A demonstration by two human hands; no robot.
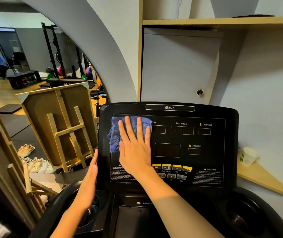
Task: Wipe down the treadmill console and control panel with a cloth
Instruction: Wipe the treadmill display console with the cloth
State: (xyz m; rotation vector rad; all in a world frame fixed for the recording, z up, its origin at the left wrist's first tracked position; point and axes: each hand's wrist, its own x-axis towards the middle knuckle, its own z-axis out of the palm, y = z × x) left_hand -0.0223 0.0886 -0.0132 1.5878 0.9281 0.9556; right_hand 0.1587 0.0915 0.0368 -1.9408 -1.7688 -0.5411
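Observation:
The black treadmill console fills the middle of the head view, with dark readouts marked time, speed, distance and calorie, and a row of yellow buttons low on the panel. A blue cloth lies flat on the panel's upper left. My right hand presses on the cloth with fingers spread and flat. My left hand grips the console's left edge, thumb side toward me. Part of the cloth is hidden under my right palm.
A paper cup stands on a wooden corner shelf right of the console. Cup holders flank the base. Wooden easels and several shoes stand at the left. A wall with shelving is close behind.

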